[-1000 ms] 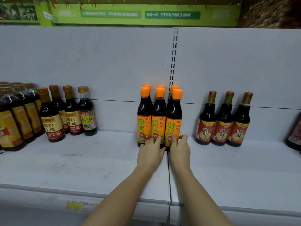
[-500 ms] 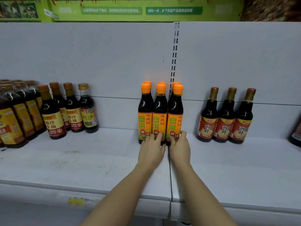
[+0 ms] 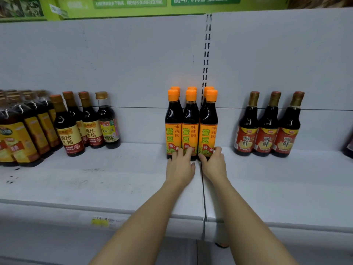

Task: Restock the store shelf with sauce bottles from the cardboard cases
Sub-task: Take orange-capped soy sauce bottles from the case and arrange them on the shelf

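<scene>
Several dark sauce bottles with orange caps [image 3: 191, 127] stand in two tight rows on the white shelf [image 3: 107, 180], close to the back panel. My left hand [image 3: 179, 166] rests with straight fingers against the bases of the front left and middle bottles. My right hand [image 3: 212, 163] holds the base of the front right bottle [image 3: 208, 129], thumb on its left side and fingers round its right side. No cardboard case is in view.
Three red-labelled bottles [image 3: 267, 129] stand to the right. Brown-capped soy sauce bottles [image 3: 86, 123] and larger yellow-labelled bottles [image 3: 21, 136] crowd the left. A slotted upright [image 3: 206, 54] splits the back panel. The shelf's front lip [image 3: 172, 224] runs below my forearms.
Both hands have slid a little further in against the orange-capped bottles, nudging the group back toward the rear panel. The other bottles have not moved.
</scene>
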